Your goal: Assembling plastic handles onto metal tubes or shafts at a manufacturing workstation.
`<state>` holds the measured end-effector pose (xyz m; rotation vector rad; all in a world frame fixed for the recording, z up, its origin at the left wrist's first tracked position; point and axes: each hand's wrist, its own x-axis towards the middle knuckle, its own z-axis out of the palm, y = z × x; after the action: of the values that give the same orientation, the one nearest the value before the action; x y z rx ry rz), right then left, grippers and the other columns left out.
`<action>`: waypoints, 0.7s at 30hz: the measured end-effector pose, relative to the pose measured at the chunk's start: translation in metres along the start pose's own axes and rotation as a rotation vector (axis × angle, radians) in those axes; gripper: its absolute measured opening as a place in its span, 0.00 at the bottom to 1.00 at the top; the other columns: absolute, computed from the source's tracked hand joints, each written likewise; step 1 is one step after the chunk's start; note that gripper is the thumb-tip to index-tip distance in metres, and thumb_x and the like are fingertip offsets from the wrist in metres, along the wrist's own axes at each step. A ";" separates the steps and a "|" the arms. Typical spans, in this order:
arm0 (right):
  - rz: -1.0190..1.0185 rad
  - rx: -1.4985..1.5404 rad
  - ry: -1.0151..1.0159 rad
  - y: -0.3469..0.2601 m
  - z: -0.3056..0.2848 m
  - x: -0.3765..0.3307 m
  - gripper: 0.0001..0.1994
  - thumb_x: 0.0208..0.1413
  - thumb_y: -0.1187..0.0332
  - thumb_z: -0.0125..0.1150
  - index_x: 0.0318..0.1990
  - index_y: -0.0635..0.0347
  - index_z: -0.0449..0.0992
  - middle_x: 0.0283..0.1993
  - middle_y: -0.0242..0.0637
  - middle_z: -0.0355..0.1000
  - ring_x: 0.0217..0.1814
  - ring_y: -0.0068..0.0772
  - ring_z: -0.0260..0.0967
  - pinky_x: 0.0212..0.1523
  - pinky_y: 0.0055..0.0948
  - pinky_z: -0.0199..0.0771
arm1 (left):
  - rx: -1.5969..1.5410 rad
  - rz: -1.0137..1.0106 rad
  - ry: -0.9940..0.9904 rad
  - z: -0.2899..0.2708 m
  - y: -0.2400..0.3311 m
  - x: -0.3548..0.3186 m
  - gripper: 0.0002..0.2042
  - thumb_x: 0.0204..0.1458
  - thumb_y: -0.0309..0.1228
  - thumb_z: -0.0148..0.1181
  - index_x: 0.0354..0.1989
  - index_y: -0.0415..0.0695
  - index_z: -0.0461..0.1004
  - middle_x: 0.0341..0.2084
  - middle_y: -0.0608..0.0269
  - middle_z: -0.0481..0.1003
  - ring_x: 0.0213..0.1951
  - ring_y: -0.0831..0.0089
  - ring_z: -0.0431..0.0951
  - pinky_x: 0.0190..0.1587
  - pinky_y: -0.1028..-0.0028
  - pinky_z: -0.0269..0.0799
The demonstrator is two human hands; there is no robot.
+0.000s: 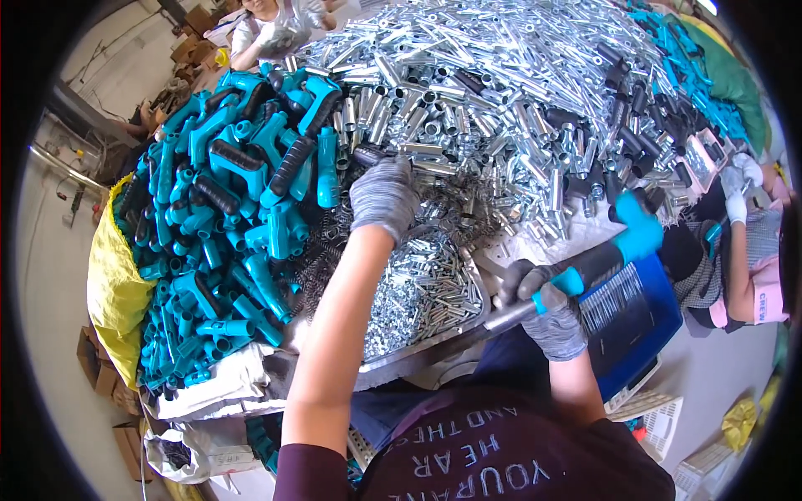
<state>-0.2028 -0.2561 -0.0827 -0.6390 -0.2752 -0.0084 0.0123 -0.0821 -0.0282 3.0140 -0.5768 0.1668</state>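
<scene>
My right hand (555,321), in a grey glove, is wrapped round a teal and black pistol-shaped handle (606,255) near the table's front edge. A metal tube (508,317) extends left from this hand. My left hand (384,199), gloved the same way, reaches into the middle of the pile, beside a black sleeve (370,155) and shiny metal tubes (418,149). Its fingertips are hidden, so its grip does not show. Left of it lies a heap of teal and black handles (242,167). Dark springs (322,267) lie below that wrist.
A metal tray (480,292) of small pins and fittings sits at the front edge. Metal rods (535,42) cover the far table. A blue bin (660,326) with thin rods stands at the right. Co-workers' gloved hands (739,188) are at the right and far side (280,37).
</scene>
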 end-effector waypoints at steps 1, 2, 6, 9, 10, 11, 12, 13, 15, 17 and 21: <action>0.039 -0.027 0.262 0.013 -0.016 -0.011 0.20 0.56 0.55 0.60 0.46 0.63 0.71 0.44 0.44 0.69 0.41 0.35 0.70 0.44 0.35 0.73 | 0.038 -0.035 -0.023 0.009 0.006 0.006 0.11 0.48 0.31 0.58 0.40 0.44 0.77 0.39 0.53 0.79 0.42 0.57 0.80 0.43 0.60 0.76; 0.078 -0.052 0.528 0.022 -0.029 -0.023 0.28 0.54 0.46 0.61 0.49 0.64 0.71 0.45 0.42 0.70 0.39 0.31 0.69 0.41 0.31 0.73 | 0.082 -0.039 -0.073 0.011 0.010 0.011 0.10 0.49 0.31 0.57 0.39 0.45 0.78 0.39 0.54 0.79 0.43 0.58 0.80 0.43 0.61 0.77; 0.054 -0.427 0.346 -0.006 -0.029 -0.016 0.38 0.50 0.42 0.63 0.55 0.69 0.68 0.47 0.42 0.71 0.36 0.28 0.72 0.35 0.22 0.73 | 0.209 -0.054 -0.236 0.001 0.020 0.023 0.09 0.50 0.31 0.57 0.38 0.46 0.81 0.39 0.55 0.80 0.43 0.61 0.81 0.41 0.64 0.77; 0.065 -0.407 0.353 -0.017 -0.012 -0.007 0.39 0.48 0.43 0.66 0.56 0.71 0.65 0.50 0.51 0.71 0.37 0.34 0.76 0.37 0.25 0.77 | 0.186 -0.071 -0.218 0.008 0.006 0.027 0.12 0.47 0.36 0.58 0.39 0.47 0.80 0.40 0.54 0.80 0.43 0.58 0.80 0.45 0.62 0.76; 0.090 -0.363 0.319 -0.017 -0.015 -0.008 0.40 0.48 0.44 0.66 0.57 0.71 0.64 0.50 0.55 0.71 0.39 0.38 0.77 0.40 0.28 0.79 | 0.147 -0.057 -0.194 0.011 0.000 0.027 0.13 0.47 0.39 0.58 0.39 0.47 0.79 0.38 0.52 0.79 0.42 0.56 0.80 0.44 0.61 0.76; 0.069 -0.339 0.316 -0.015 -0.015 -0.009 0.39 0.49 0.46 0.66 0.58 0.72 0.63 0.51 0.59 0.70 0.46 0.44 0.76 0.46 0.33 0.80 | 0.101 -0.069 -0.125 0.014 -0.004 0.025 0.15 0.47 0.40 0.58 0.40 0.46 0.77 0.37 0.52 0.79 0.41 0.55 0.80 0.43 0.60 0.76; 0.067 -0.339 0.322 -0.014 -0.020 -0.011 0.39 0.49 0.46 0.66 0.58 0.72 0.63 0.51 0.59 0.70 0.46 0.44 0.76 0.46 0.33 0.80 | 0.052 -0.072 -0.064 0.017 -0.003 0.019 0.16 0.47 0.41 0.58 0.41 0.46 0.75 0.36 0.51 0.79 0.40 0.54 0.79 0.41 0.59 0.76; 0.041 -0.442 0.365 -0.012 -0.029 -0.014 0.38 0.50 0.47 0.65 0.58 0.72 0.63 0.52 0.58 0.70 0.47 0.45 0.75 0.46 0.33 0.79 | 0.043 0.010 0.089 0.020 -0.004 0.011 0.15 0.50 0.40 0.56 0.43 0.47 0.72 0.31 0.50 0.78 0.34 0.51 0.79 0.35 0.55 0.74; 0.032 -0.503 0.435 -0.007 -0.035 -0.015 0.36 0.51 0.49 0.64 0.57 0.73 0.64 0.51 0.57 0.71 0.46 0.42 0.75 0.46 0.33 0.79 | -0.007 0.044 0.041 0.011 -0.006 -0.003 0.13 0.52 0.35 0.56 0.43 0.43 0.69 0.30 0.48 0.79 0.35 0.50 0.80 0.36 0.53 0.74; 0.047 -0.407 0.397 0.001 -0.036 -0.014 0.35 0.51 0.48 0.64 0.55 0.72 0.67 0.48 0.54 0.73 0.44 0.38 0.76 0.43 0.31 0.78 | -0.069 0.074 0.146 0.003 -0.011 -0.020 0.11 0.55 0.34 0.53 0.44 0.46 0.66 0.26 0.49 0.78 0.31 0.49 0.79 0.33 0.53 0.72; 0.013 -0.323 0.308 0.007 -0.016 0.001 0.27 0.54 0.55 0.64 0.52 0.69 0.69 0.46 0.48 0.74 0.42 0.34 0.75 0.46 0.29 0.76 | -0.670 0.192 0.413 -0.018 -0.004 -0.065 0.14 0.57 0.28 0.54 0.51 0.42 0.67 0.32 0.54 0.77 0.33 0.62 0.80 0.37 0.66 0.75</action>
<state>-0.1973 -0.2598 -0.0986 -0.9486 0.0309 -0.1398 -0.0477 -0.0534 -0.0187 2.1960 -0.7010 0.4816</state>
